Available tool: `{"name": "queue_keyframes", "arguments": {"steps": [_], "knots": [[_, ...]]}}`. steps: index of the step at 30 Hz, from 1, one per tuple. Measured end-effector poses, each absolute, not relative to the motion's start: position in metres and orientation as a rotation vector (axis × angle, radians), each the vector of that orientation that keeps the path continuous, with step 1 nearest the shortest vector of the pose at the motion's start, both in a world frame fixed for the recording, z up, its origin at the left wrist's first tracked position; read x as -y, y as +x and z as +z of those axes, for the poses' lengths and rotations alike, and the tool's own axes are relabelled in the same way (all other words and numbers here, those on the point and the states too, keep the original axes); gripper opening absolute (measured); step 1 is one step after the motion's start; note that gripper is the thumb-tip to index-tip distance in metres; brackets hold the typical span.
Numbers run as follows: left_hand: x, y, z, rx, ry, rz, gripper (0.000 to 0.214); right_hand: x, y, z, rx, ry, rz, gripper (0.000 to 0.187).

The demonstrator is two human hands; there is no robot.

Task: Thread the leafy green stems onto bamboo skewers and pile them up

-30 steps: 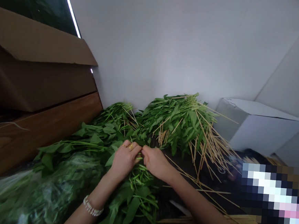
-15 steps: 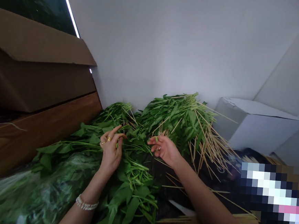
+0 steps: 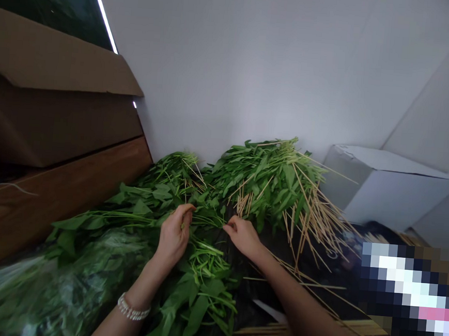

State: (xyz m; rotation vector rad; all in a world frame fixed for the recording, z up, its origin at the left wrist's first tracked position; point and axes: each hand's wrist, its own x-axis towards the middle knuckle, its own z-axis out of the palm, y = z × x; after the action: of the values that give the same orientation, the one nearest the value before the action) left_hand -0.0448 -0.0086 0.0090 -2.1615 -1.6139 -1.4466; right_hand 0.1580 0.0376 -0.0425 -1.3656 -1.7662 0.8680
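Leafy green stems (image 3: 207,219), which look like water spinach, lie between my two hands with their cut ends to the right. My left hand (image 3: 175,232) is closed over the leafy side, fingers bent together; what it holds, if anything, is hidden. At the stem ends, my right hand (image 3: 243,238) pinches thumb and forefinger on a stem tip. Just below lies a loose bunch of the same greens (image 3: 203,285), with pale stems facing up. Farther back rests a large pile of greens (image 3: 263,166) threaded on thin wooden skewers (image 3: 313,221).
A clear plastic bag of greens (image 3: 83,281) lies at the lower left. Loose wooden skewers (image 3: 261,335) and a knife-like blade (image 3: 269,311) lie near my right forearm. A cardboard box (image 3: 57,118) stands left, a white box (image 3: 405,192) right, before a pale wall (image 3: 256,62).
Both hands have come down slightly and their spread fingers have closed. My left hand shifted a little right; my right fingertips came down to the stem ends.
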Motion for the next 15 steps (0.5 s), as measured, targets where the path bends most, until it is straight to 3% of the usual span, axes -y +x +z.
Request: {"name": "queue_keyframes", "arguments": {"steps": [5,15], "knots": [[0.01,-0.043,0.012,1.628,-2.163,-1.437,0.022,-0.031,0.156,-0.049,1.904,-1.502,0.675,0.005],[0.005,-0.042,0.005,1.568,-2.259,-1.312,0.018,-0.048,0.157,-0.038,1.457,-1.267,1.226,0.011]]}}
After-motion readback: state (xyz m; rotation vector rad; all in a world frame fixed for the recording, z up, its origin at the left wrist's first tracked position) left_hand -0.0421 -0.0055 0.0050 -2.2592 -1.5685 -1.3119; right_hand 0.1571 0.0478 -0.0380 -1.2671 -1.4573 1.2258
